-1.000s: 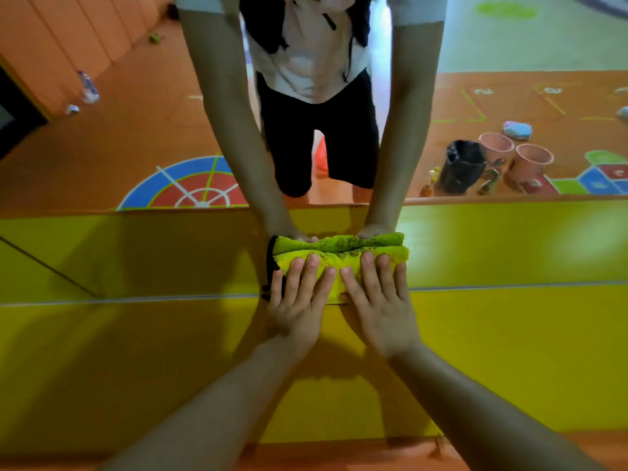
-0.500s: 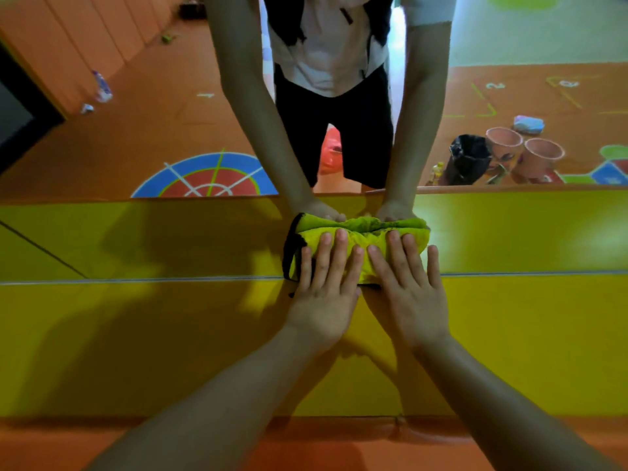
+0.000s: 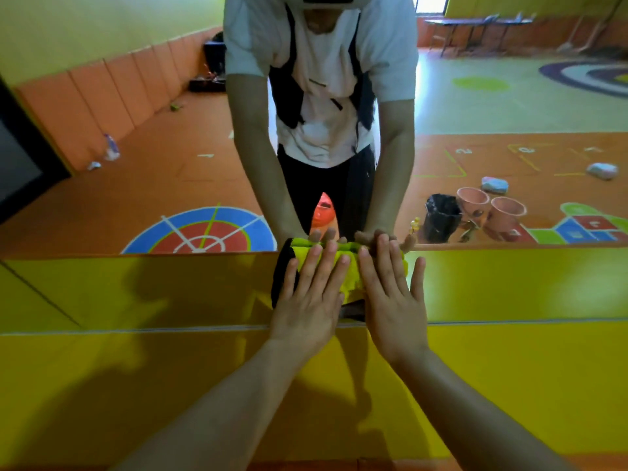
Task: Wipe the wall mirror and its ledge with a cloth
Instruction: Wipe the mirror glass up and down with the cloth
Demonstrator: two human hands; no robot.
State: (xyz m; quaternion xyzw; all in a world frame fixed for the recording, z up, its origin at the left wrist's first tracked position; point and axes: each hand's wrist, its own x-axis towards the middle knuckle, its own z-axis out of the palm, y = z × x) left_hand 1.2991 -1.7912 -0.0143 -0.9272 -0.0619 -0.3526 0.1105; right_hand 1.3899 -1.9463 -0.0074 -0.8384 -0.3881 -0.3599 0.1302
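- Cloth [image 3: 343, 273], yellow-green with a black edge on its left side, lies folded into a bundle against the mirror glass, at the line where the reflected yellow surface meets the reflected orange floor.
- Its long axis runs left to right, parallel to the ledge [image 3: 136, 362]; the black edge faces left.
- Left hand [image 3: 311, 300] lies flat on the left half of the cloth, fingers [image 3: 323, 263] straight, close together and pointing up the mirror [image 3: 153, 164]; they press rather than clench.
- Right hand [image 3: 390, 300] lies flat on the right half, just beside the left hand, fingers a little spread, likewise pressing and gripping nothing.
- Both palms cover most of the cloth; only its left edge, top fold and a strip between the hands show.
- Ledge is a glossy yellow surface crossing the whole view below the hands; both forearms reach over it.
- Reflected in the mirror: the person's torso and arms, a round target marking [image 3: 204, 232] on the floor at left, a black bin [image 3: 441, 217] and two pink buckets [image 3: 489, 212] at right, well apart from the cloth.
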